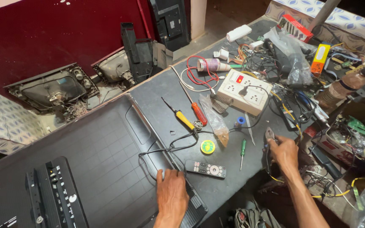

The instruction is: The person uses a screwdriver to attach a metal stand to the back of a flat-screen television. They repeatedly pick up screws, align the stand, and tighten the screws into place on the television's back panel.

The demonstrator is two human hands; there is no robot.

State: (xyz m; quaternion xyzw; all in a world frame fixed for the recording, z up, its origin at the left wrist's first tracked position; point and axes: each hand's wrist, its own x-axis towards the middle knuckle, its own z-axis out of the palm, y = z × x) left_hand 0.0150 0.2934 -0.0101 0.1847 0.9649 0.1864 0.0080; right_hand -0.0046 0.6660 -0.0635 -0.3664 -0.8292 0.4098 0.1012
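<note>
Left hand [171, 195] lies flat, fingers spread, gripping nothing, pressing on the back panel of the flat TV [93, 169] lying face down — looks like it steadies the set. Right hand [283, 151] is curled shut around a small plier-like tool [270, 134], raised near the bench's right edge, by the tangled wires [292, 109]. Remote [205, 168], yellow [178, 114] and red screwdrivers [196, 110] and power strip [244, 91] sit within reach between the hands. Dark cluttered workbench [229, 185]; old tube sets [53, 88] on the floor by a maroon wall [43, 33].
</note>
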